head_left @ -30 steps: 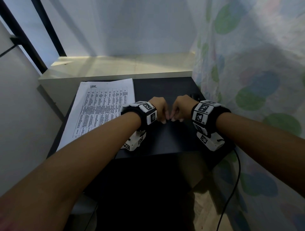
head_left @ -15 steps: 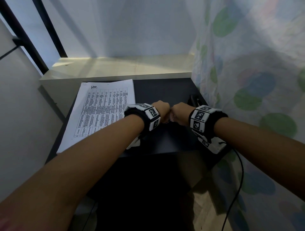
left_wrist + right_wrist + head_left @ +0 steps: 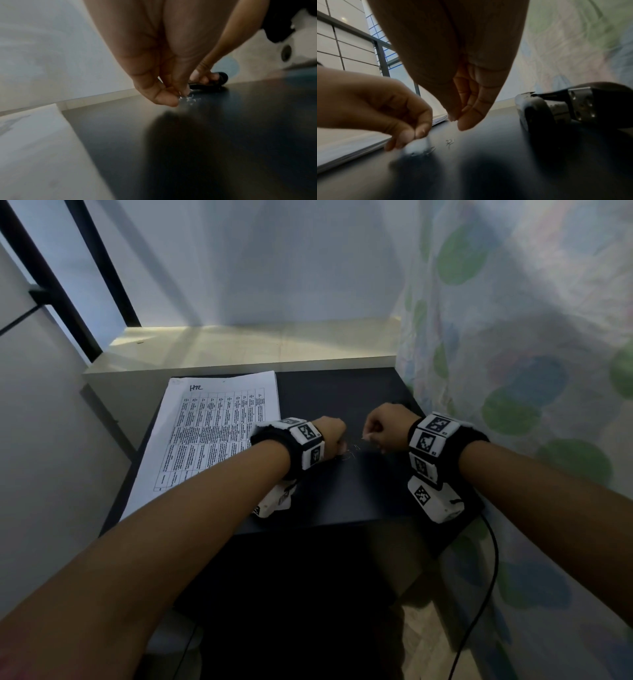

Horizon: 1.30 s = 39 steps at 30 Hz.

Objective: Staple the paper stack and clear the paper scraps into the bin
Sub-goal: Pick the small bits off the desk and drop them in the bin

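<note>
The printed paper stack lies on the left of the black table; its edge shows in the wrist views. Small bent staples and bits lie between my hands. My left hand pinches some of these bits just above the table. My right hand hovers to their right with thumb and fingers pressed together; anything held is too small to see. The black stapler lies just right of it, hidden in the head view.
A patterned curtain hangs along the table's right side. A pale ledge runs behind the table, with a wall at the left. A black cable drops below the right wrist. No bin is in view.
My hands were touching over the middle of the table. They have drawn apart, the right one moving right, and the small metal bits now show between them.
</note>
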Motion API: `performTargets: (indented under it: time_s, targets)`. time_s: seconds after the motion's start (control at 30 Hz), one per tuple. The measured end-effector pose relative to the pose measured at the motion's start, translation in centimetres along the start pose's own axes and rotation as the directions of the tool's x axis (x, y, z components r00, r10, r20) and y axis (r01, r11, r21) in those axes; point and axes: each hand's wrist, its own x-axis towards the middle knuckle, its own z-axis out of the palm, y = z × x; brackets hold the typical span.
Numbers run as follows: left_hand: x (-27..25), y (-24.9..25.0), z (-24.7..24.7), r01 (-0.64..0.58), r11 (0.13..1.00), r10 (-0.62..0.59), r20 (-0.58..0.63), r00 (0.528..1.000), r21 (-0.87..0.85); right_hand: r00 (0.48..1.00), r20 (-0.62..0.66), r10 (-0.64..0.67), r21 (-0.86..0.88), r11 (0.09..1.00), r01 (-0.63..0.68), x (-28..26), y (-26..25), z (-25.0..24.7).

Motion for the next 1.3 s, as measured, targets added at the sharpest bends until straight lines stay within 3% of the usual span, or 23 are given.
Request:
performTargets:
  time_s: [0.27, 0.67, 0.93, 1.1, 1.3]
  targets:
    - [-0.2, -1.4, -1.5, -0.021, 0.989, 0.006, -0.102, 0.995, -0.148, 0.999, 0.032, 0.031, -0.013, 0.999, -0.031, 1.1, -0.9, 0.8]
    - [0.3, -0.6, -0.2, -0.014, 0.998, 0.012, -0.028, 1.000, -0.065, 0.995, 0.051, 0.086, -0.201, 0.977, -0.074, 1.8, -2.2, 1.7]
    - [-0.1, -0.7, -0.2, -0.038, 0.988, 0.019, -0.126, 0.992, -0.148, 0.992, 0.113, 0.056, -0.303, 0.953, -0.020, 1.6, -2.5, 2.1]
    - [-0.2, -0.8, -0.3, -0.053, 0.971, 0.010, -0.184, 0.983, -0.232, 0.998, 0.053, 0.028, -0.170, 0.985, -0.019, 1.7, -1.6, 1.3]
    - [0.6, -0.2, 0.1, 0.002, 0.965, -0.041, -0.144, 0.989, -0.263, 0.999, -0.019, -0.032, -0.025, 0.999, 0.032, 1.8, -0.7, 0.7]
